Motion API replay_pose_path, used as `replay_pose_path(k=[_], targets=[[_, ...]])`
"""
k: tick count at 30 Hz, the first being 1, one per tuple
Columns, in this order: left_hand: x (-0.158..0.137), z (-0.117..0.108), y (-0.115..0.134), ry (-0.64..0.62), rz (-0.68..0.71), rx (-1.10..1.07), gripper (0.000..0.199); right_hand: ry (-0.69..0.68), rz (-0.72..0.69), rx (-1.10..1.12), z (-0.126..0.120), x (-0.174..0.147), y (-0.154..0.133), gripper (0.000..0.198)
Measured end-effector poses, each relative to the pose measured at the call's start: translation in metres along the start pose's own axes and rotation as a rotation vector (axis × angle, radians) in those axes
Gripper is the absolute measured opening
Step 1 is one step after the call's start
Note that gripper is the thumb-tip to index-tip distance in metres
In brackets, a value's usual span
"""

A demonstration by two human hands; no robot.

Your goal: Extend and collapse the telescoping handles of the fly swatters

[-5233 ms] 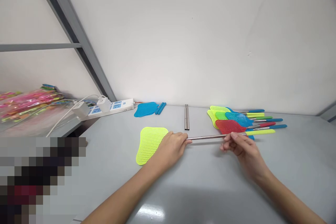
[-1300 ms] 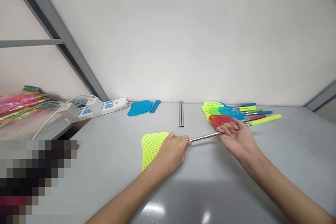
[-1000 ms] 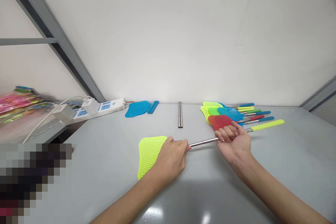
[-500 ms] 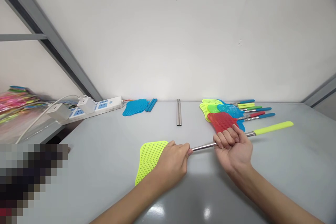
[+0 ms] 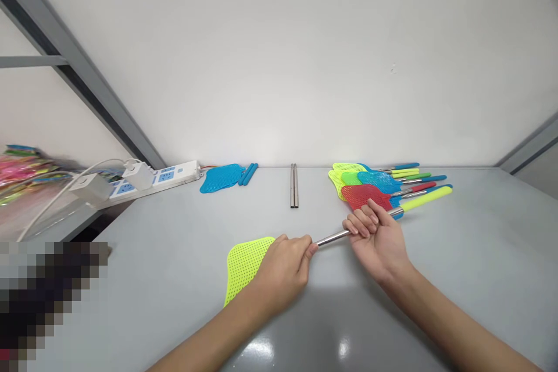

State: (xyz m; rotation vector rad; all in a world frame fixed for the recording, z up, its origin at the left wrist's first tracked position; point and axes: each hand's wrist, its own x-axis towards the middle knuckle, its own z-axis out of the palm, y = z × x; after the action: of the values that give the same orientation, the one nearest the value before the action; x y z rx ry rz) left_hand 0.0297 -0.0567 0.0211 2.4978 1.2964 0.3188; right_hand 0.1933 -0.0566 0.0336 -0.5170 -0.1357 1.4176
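A yellow-green fly swatter [image 5: 246, 264] with a perforated head, a metal telescopic rod and a yellow-green grip is held slantwise above the table. My left hand [image 5: 288, 264] is closed round the rod's end by the head, covering the joint and part of the head. Farther along the rod, my right hand [image 5: 377, 241] is closed with its palm turned up and fingers curled over the metal. The grip [image 5: 427, 199] sticks out beyond it to the right. Just behind the right hand lies a red fly swatter [image 5: 365, 196], partly covered by that hand.
Several other fly swatters [image 5: 379, 180] lie piled at the back right. Two metal rods [image 5: 294, 186] lie mid-back; blue swatter heads [image 5: 221, 178] and blue grips [image 5: 248, 174] are left of them. A power strip [image 5: 174, 174] with plugged-in adapters and bagged goods [image 5: 30, 168] stand at the left.
The swatter has become shorter: its grip has moved left toward my hands, and less rod shows. My right hand has shifted slightly left. The view has also moved a little.
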Motion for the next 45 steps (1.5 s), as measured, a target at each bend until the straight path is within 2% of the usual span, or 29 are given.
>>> replay_pose_path(k=[4, 7, 10, 13, 16, 26, 30, 36, 45], targets=[[0.003, -0.003, -0.004, 0.023, 0.053, -0.027, 0.034, 0.070, 0.029, -0.080, 0.002, 0.005, -0.006, 0.021], [0.006, -0.003, -0.007, 0.043, 0.072, -0.027, 0.034, 0.187, 0.106, -0.073, 0.000, 0.009, -0.009, 0.009], [0.007, -0.001, -0.009, 0.043, 0.079, -0.029, 0.035, 0.314, 0.208, -0.017, -0.004, 0.014, -0.013, 0.009], [0.007, 0.000, -0.009, 0.033, 0.086, -0.043, 0.035, 0.373, 0.241, 0.017, -0.006, 0.017, -0.016, 0.010], [0.007, 0.000, -0.009, 0.033, 0.088, -0.063, 0.035, 0.350, 0.252, 0.023, -0.006, 0.019, -0.019, 0.011], [0.006, -0.005, -0.008, 0.027, 0.093, -0.088, 0.036, 0.134, 0.249, -0.071, -0.012, 0.026, -0.027, 0.019], [0.007, -0.002, -0.009, 0.031, 0.100, -0.096, 0.035, 0.151, 0.250, -0.068, -0.010, 0.025, -0.029, 0.018], [0.008, 0.004, -0.012, 0.040, 0.110, -0.079, 0.034, 0.253, 0.278, 0.012, -0.009, 0.025, -0.029, 0.020], [0.010, 0.005, -0.010, 0.042, 0.107, -0.108, 0.034, 0.234, 0.259, -0.083, -0.010, 0.026, -0.029, 0.025]])
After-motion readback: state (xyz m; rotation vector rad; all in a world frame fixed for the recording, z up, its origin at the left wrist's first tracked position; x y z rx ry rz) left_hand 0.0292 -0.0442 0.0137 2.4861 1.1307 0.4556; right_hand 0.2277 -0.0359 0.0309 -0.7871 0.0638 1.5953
